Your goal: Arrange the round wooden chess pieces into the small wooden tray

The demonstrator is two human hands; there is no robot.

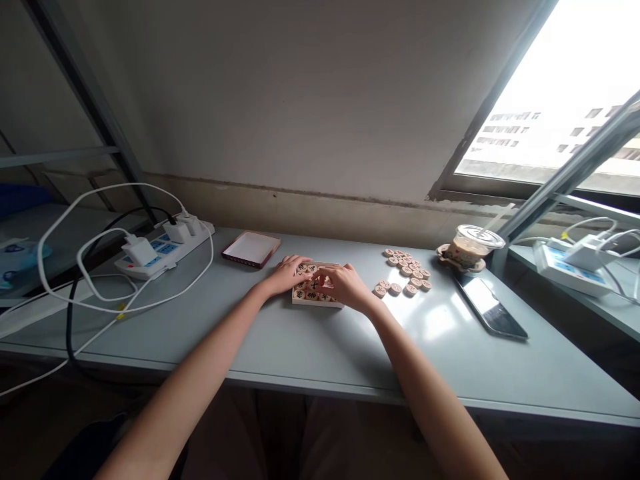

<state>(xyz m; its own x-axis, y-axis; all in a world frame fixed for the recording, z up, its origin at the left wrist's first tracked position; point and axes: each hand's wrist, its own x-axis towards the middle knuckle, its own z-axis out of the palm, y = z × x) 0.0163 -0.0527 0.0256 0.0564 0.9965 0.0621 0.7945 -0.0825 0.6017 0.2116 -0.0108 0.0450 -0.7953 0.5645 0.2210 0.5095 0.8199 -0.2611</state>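
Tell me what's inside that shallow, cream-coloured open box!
Round, pale wooden pieces with dark characters lie inside the box. The left hand and right hand cover parts, so I can't see everything beneath.

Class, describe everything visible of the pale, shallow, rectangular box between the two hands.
The pale, shallow, rectangular box stands open and flat on the grey desk, one plain wall towards the viewer. It looks like card or thin wood. Round, wooden-looking pieces with dark characters lie inside. The bare left hand appears to touch its left edge; the bare right hand reaches over its right part.
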